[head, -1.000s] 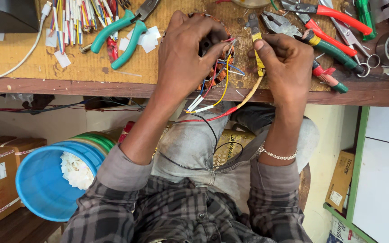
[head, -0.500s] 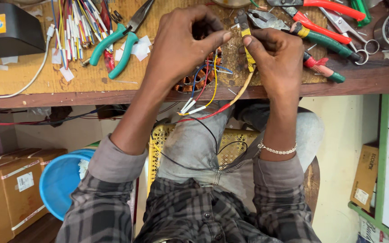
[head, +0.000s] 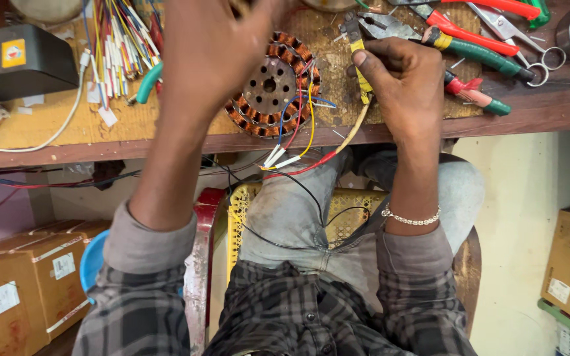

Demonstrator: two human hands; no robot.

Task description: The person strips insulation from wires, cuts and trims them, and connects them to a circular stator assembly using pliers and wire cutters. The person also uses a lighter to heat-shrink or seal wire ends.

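Observation:
A round stator with copper windings (head: 268, 86) lies on the wooden workbench (head: 54, 128) near its front edge. Coloured wires (head: 295, 142) trail from it over the edge. My right hand (head: 407, 82) pinches a yellow sleeved wire (head: 362, 76) just right of the stator. My left hand (head: 216, 46) is raised above the stator's left side, reaching toward the top of the frame; its fingers are cut off by the edge, so I cannot tell whether they hold anything.
Pliers and cutters with red and green handles (head: 476, 46) lie at the right. A bundle of coloured wire pieces (head: 117, 46) and a black box (head: 18, 62) sit at the left. Cardboard boxes (head: 24, 283) and a blue tub (head: 92, 260) stand below.
My left hand has lifted off the stator and moved up and away, uncovering it. My right hand keeps its pinch on the yellow wire. The camera has come closer.

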